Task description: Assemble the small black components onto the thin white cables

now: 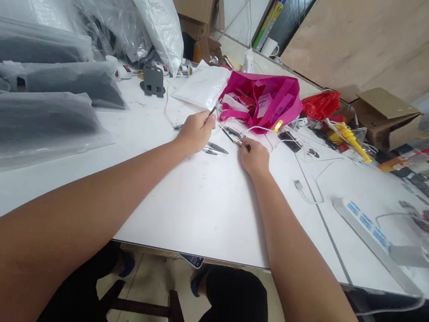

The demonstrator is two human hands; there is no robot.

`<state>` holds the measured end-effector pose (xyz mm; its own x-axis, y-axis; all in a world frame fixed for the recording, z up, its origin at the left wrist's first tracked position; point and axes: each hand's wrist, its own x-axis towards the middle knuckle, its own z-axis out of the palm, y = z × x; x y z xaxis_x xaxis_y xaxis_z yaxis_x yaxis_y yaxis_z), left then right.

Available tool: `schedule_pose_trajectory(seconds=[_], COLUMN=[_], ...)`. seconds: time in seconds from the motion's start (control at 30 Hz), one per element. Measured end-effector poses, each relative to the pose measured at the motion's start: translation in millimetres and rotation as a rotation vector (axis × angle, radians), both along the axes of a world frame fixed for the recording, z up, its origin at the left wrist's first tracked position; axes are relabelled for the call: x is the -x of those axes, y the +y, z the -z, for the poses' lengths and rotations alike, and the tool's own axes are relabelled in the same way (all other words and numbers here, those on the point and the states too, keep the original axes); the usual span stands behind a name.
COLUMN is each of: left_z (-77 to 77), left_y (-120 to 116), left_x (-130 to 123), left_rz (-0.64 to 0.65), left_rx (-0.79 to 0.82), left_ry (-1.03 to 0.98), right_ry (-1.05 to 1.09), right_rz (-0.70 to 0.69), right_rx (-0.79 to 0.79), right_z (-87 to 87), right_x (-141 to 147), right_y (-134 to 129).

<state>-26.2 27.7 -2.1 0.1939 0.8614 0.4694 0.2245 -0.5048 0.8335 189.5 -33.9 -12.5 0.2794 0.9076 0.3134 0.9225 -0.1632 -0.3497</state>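
My left hand [195, 132] is closed, with a thin dark pen [212, 110] sticking up between thumb and fingers. To its right, my right hand [255, 156] rests on the white table [202, 205], its fingers closed on a slim pen [238, 143] with a dark end. Both hands are close together near the table's middle. Between them lie a silver and grey pen [218, 147] and, farther back, another pen [234, 132]. My fingers partly hide what they hold.
A pink bag [286, 99] with papers and a white plastic mailer [202, 86] lie behind my hands. Clear-bagged dark packages [32, 123] are stacked at left. On the right are a power strip [367, 229], a USB cable [298, 185] and a cardboard box [385, 117].
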Motion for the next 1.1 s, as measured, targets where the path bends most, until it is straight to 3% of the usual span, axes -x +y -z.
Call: schedule_pose_trajectory(seconds=[0.53, 1.1], left_z=[-0.2, -1.8], left_y=[-2, -8], left_x=[-5, -9], left_rz=[0.014, 0.037], left_rx=[-0.066, -0.073], left_ry=[0.053, 0.049], right_ry=[-0.201, -0.057], right_rz=[-0.034, -0.05], right_rx=[0.04, -0.033], right_z=[-7.8, 4.2], right_x=[23, 13], right_y=[0, 10])
